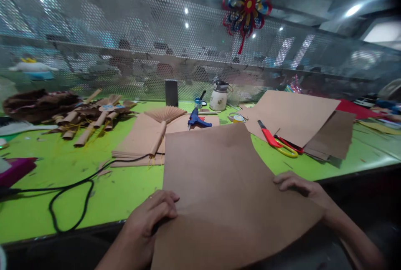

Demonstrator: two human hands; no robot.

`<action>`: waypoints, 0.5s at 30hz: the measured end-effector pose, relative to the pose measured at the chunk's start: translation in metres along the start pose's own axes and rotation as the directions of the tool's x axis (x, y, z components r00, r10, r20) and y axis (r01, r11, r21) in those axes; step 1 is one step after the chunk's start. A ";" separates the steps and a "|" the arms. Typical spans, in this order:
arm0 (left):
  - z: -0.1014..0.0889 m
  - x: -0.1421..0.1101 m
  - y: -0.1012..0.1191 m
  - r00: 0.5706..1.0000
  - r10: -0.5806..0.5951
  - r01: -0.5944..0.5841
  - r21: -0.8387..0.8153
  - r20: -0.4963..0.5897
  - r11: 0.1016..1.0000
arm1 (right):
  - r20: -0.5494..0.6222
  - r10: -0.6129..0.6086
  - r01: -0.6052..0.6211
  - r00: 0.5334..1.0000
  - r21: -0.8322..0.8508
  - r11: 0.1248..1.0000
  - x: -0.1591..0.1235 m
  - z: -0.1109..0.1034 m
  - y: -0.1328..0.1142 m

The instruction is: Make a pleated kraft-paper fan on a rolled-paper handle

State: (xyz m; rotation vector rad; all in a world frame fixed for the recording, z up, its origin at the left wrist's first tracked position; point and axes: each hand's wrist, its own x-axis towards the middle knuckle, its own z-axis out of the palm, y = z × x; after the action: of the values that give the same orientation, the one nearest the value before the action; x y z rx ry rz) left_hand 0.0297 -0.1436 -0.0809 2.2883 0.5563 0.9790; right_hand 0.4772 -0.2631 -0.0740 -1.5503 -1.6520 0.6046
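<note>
Brown paper sheet (225,186): at bottom center of frame, held between both hands, face bowed slightly. Its upper part overlaps the green table (125,203) in view; its lower part extends past the near table edge. Contact with the tabletop: cannot tell.

Left hand (155,211), lower center-left: fingers curled, pinching the sheet's left edge. Right hand (302,188), lower right: fingers bent over the right edge, gripping it; thumb hidden.

Center, beyond the sheet: blue glue gun (196,119), near a pleated paper fan (166,113) with rolled handle. Fan lies on a paper stack (133,140). Black cord (115,160) runs from the lower left toward the fan handle and loops near the table edge.

Right of center: red-handled cutter (267,134) and scissors (288,150) with a yellow handle loop, both beside a larger paper sheet (294,113). Tape measure (238,118) just behind the held sheet's top edge. Left: rolled paper handles (90,126), piled. White bottle (218,98) stands at upper center.
</note>
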 end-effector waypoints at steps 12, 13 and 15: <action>-0.007 -0.005 -0.014 0.998 0.027 -0.031 0.068 0.064 0.997 | 0.006 -0.048 0.047 0.999 0.010 0.999 -0.001 0.001 -0.013; -0.008 -0.007 -0.016 0.997 0.016 -0.021 0.065 0.071 0.998 | 0.009 -0.057 0.057 0.998 0.015 0.998 -0.001 0.000 -0.013; -0.009 -0.011 -0.021 0.997 -0.009 0.005 0.055 0.073 0.998 | 0.030 -0.070 0.069 0.997 0.020 0.997 0.001 -0.002 -0.017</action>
State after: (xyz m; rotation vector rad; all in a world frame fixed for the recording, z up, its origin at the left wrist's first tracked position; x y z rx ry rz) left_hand 0.0127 -0.1314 -0.0951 2.3585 0.5662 0.8822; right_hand 0.4680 -0.2652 -0.0594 -1.4703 -1.7111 0.6081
